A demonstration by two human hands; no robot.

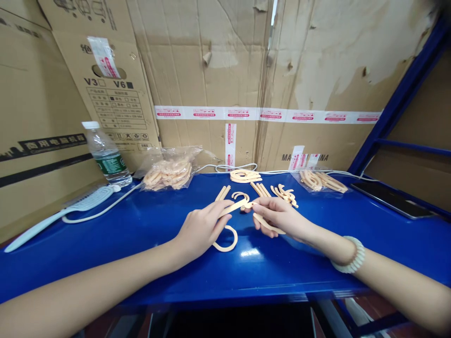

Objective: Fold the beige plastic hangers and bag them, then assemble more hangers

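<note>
My left hand [199, 230] pinches a flat cream-coloured strip [233, 207] between thumb and fingers. The strip slants up to the right, toward a small cream piece [248, 205] at the fingertips of my right hand [282, 215]; whether the two are joined I cannot tell. A longer, curved cream piece [265, 223] lies across my right hand's fingers. Below the left thumb shows a hook-shaped cream ring [225, 249], partly hidden by the hand; I cannot tell if it is held or lying on the table. Just beyond the strip lie thin curved pieces [240, 195].
On the blue table [176, 286] lie straight sticks [260, 189], short curved pieces [286, 195] and stacked loops [245, 175]. Bagged pieces [169, 172], another bag [322, 181], a water bottle [109, 159], a hairbrush [88, 199], a white cable [105, 213] and a dark tablet [391, 199] surround them.
</note>
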